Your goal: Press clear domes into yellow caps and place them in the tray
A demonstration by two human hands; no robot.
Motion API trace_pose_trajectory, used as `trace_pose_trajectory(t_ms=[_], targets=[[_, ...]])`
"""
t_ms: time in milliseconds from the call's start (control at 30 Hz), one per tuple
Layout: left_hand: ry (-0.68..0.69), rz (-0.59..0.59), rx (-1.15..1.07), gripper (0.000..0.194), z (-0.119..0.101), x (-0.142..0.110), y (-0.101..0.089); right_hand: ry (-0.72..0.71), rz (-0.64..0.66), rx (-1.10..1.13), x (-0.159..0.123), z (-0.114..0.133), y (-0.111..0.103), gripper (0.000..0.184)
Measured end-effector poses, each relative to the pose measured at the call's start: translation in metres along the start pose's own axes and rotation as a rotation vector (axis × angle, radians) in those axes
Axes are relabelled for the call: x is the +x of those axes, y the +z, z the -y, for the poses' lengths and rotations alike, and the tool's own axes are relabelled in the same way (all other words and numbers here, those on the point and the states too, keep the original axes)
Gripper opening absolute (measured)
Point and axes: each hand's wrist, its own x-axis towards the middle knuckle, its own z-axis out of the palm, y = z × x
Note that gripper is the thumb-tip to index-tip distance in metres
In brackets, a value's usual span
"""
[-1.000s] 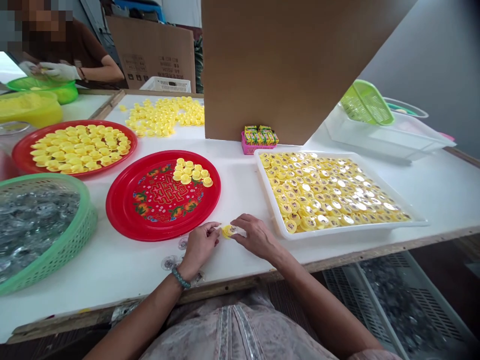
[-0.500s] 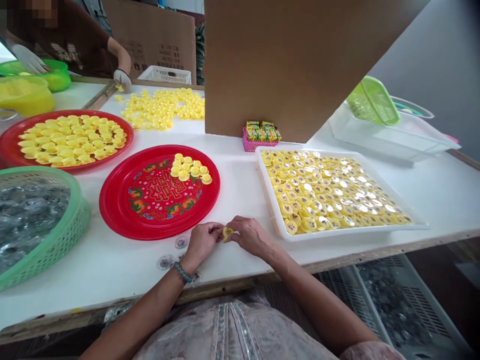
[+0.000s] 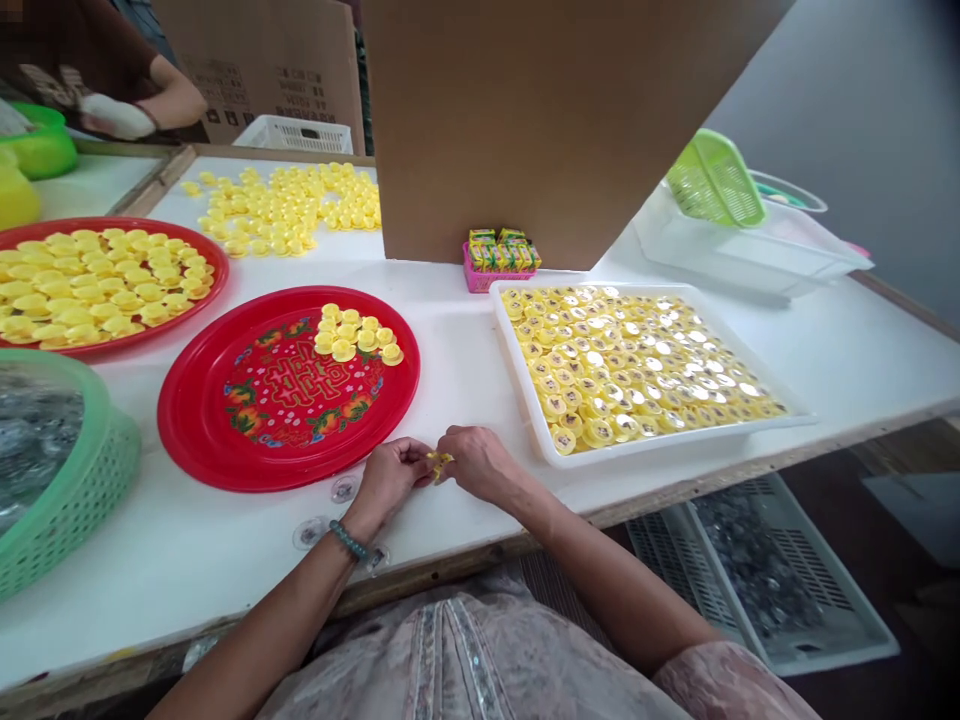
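Note:
Between my two hands, above the table's front part, is a small yellow hat-shaped plastic piece (image 3: 439, 463). My left hand (image 3: 390, 476), with a bead bracelet at the wrist, pinches its left side. The fingers of my right hand (image 3: 480, 462) are closed on its right side. Several clear round plastic discs (image 3: 309, 533) lie on the table by my left wrist. Beyond my left hand is a red tray (image 3: 202, 440) with a small group of yellow pieces (image 3: 343, 350) at its right. To the right, a white tray (image 3: 534, 425) holds rows of yellow pieces with printed, shiny faces.
A second red tray (image 3: 217, 290) of yellow pieces and a green basket (image 3: 112, 470) of clear parts stand left. Loose yellow pieces (image 3: 262, 205) lie behind. A cardboard panel (image 3: 555, 130) rises beyond a pink basket (image 3: 480, 283). A co-worker's gloved hand (image 3: 120, 117) is at far left.
The view has shifted right, so things sit further left. The yellow piece has turned in my fingers, its printed face less visible. The co-worker's gloved hand has drawn back from the loose pieces.

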Motion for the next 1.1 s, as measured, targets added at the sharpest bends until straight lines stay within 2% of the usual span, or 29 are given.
trace_pose_trajectory(t_ms=[200, 300, 367, 433, 567, 600, 667, 800, 900, 1000, 1100], targets=[[0.023, 0.031, 0.168, 0.040, -0.004, -0.006, -0.002, 0.016, -0.071, -0.052, -0.022, 0.006, 0.006, 0.011], [0.000, 0.044, 0.222, 0.055, -0.008, -0.007, 0.001, 0.043, -0.157, -0.039, -0.041, 0.006, 0.003, 0.015], [0.014, 0.056, 0.250, 0.062, -0.011, -0.009, 0.005, 0.081, -0.252, -0.004, -0.059, 0.001, -0.012, 0.017], [0.043, 0.031, 0.298, 0.063, -0.013, -0.012, 0.009, 0.151, -0.376, 0.040, -0.082, -0.014, -0.037, 0.018], [0.107, -0.095, 0.397, 0.058, -0.012, -0.018, 0.016, 0.375, -0.592, -0.031, -0.126, -0.071, -0.094, 0.018], [0.115, -0.117, 0.410, 0.056, -0.010, -0.019, 0.016, 0.442, -0.599, -0.090, -0.135, -0.088, -0.105, 0.017], [0.108, -0.133, 0.418, 0.053, -0.006, -0.020, 0.016, 0.549, -0.534, -0.206, -0.147, -0.120, -0.120, 0.016], [0.083, -0.140, 0.394, 0.049, 0.000, -0.021, 0.012, 0.605, -0.325, -0.313, -0.152, -0.158, -0.123, 0.013], [0.097, -0.146, 0.386, 0.047, 0.001, -0.023, 0.009, 0.597, -0.274, -0.307, -0.148, -0.168, -0.115, 0.013], [0.089, -0.171, 0.380, 0.045, -0.001, -0.027, 0.006, 0.587, -0.245, -0.297, -0.151, -0.168, -0.111, 0.023], [0.079, -0.172, 0.386, 0.043, -0.009, -0.037, -0.002, 0.542, -0.313, -0.322, -0.157, -0.154, -0.112, 0.034]])
